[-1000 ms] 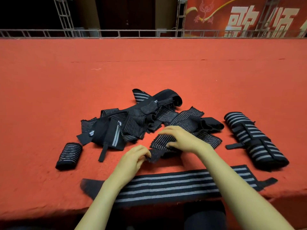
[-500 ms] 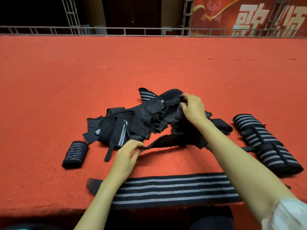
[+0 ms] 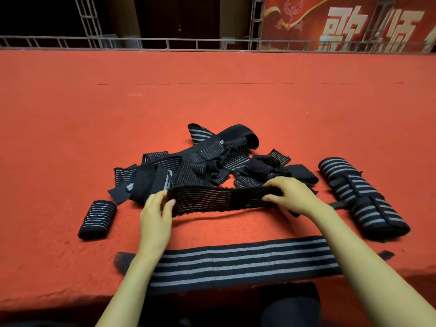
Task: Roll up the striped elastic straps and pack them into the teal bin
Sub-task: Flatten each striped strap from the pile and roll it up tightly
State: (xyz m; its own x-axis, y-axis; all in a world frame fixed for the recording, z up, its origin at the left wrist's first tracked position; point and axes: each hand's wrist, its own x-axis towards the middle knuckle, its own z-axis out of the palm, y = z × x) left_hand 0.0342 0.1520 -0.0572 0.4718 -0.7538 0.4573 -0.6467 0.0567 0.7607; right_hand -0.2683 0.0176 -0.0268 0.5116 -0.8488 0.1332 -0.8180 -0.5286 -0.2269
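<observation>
Strap (image 3: pixel 212 199) stretched between left hand (image 3: pixel 154 215) and right hand (image 3: pixel 295 197), fingers (image 3: pixel 168 205) pinching each end; pile (image 3: pixel 212 161) behind.

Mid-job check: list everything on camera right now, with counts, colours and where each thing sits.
held strap: 1, black with thin pale stripes, lifted and stretched between both hands, centre
strap pile: 1 tangled heap, number unclear, black with grey stripes, behind the held strap
small roll: 1, black with thin grey stripes, left of the pile
large roll: 1, black with broad grey stripes, right side
flat strap: 1, black with broad grey stripes, along the near edge
red surface: 1, red, under everything
truss railing: grey metal, far edge
banner: 1, red with white characters, top right
teal bin: none in view
left hand: pinches the strap's left end
right hand: grips its right end
</observation>
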